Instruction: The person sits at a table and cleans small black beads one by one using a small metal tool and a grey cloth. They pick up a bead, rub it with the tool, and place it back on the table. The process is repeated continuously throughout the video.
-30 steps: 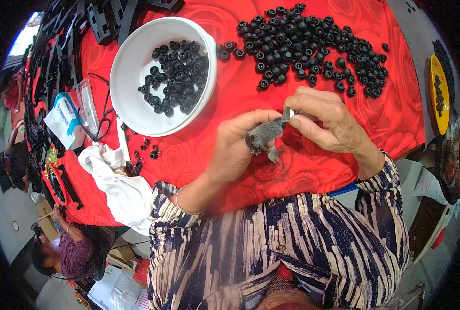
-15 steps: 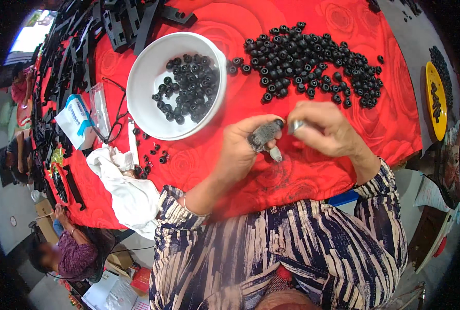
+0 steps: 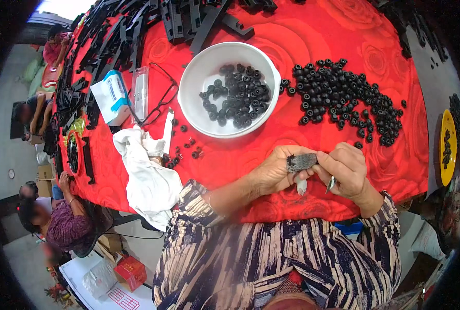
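My left hand (image 3: 277, 169) is closed, one finger wrapped in a dark grey, worn cover (image 3: 301, 163) and another in a pale tip cover (image 3: 301, 185). At its fingertips is a small black round part, mostly hidden by the fingers. My right hand (image 3: 347, 169) meets it there, fingers pinched together, with a small shiny metal blade (image 3: 331, 184) sticking out below them. Beyond the hands lies a large pile of black round parts (image 3: 346, 98). A white bowl (image 3: 188, 98) to its left holds more of these parts (image 3: 237, 95).
Left of the bowl lie glasses (image 3: 160, 106), a blue-white packet (image 3: 111, 98), a white cloth (image 3: 144, 170) and loose small parts (image 3: 175, 155). Long black pieces (image 3: 121, 41) cover the far left of the red tablecloth (image 3: 230, 170). A yellow plate (image 3: 448, 147) stands far right. Other people (image 3: 67, 222) sit at left.
The whole view has shifted, so the table things sit further right. My right hand has come in against my left fingertips, where before there was a small gap.
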The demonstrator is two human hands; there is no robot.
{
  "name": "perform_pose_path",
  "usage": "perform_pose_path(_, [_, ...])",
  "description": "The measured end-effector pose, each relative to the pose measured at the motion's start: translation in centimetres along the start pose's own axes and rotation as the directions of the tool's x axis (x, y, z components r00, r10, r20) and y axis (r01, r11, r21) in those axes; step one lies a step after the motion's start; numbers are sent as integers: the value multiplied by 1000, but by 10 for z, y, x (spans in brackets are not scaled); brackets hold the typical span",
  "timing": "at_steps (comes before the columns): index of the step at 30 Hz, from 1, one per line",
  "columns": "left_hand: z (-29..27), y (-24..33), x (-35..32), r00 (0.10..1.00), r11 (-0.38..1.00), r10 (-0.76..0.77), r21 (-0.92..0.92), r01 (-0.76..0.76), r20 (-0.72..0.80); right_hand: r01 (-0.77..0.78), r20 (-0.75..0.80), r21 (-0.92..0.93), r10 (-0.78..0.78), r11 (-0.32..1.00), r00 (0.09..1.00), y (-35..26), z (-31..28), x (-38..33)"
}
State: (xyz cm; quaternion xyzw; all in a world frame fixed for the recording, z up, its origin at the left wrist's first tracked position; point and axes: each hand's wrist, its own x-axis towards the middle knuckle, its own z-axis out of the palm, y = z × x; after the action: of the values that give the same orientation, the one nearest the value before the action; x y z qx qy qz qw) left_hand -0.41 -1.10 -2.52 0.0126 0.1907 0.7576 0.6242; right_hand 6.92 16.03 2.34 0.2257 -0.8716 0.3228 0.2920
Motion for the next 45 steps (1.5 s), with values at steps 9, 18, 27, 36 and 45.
perform_pose_path(9, [42, 24, -13, 891, 418, 438, 851, -318, 117, -279, -115, 35, 281, 960, 953, 21, -14, 4])
perform_pose_path(18, [53, 88, -40, 299, -406, 873, 914, 7, 386, -246, -128, -17, 242, 969, 962, 25, -14, -1])
perform_pose_path(27, [38, 8, 8, 780, -636, 453, 770, -57, 432, -238, -121, 12, 237, 971, 964, 28, -4, 0])
perform_pose_path(36, [7, 32, 85, 587, -619, 727, 711, 334, 357, -251, -77, -26, 248, 968, 966, 30, -8, -1])
perform_pose_path(45, [6, 35, 89, 551, -639, 733, 682, 356, 399, -246, -76, -56, 242, 968, 967, 34, -7, -4])
